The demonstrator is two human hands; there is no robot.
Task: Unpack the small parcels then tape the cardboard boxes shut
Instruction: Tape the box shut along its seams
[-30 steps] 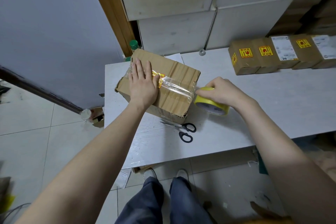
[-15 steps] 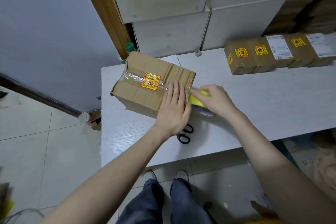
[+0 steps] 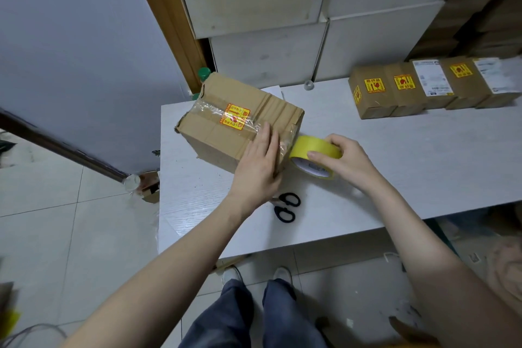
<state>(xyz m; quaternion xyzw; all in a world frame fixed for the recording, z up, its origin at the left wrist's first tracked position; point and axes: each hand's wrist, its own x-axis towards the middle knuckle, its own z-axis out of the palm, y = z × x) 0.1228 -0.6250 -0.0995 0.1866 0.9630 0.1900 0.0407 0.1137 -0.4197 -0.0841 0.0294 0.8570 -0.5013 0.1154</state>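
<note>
My left hand [image 3: 258, 169] lies flat, fingers [image 3: 267, 140] spread, on the near right corner of the cardboard box [image 3: 240, 121], which sits on the white desk [image 3: 423, 155]. My right hand [image 3: 348, 161] grips the yellow tape roll [image 3: 315, 155] just beside that corner. Black scissors [image 3: 286, 206] lie near me; small parcels [image 3: 432, 87] line the far edge.

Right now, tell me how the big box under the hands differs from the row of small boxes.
The big box sits skewed near the table's left end; the small boxes line up side by side at the back right. The big box is much larger. The left hand presses it; nothing touches the small boxes. All are brown cardboard with yellow-red stickers.
</note>
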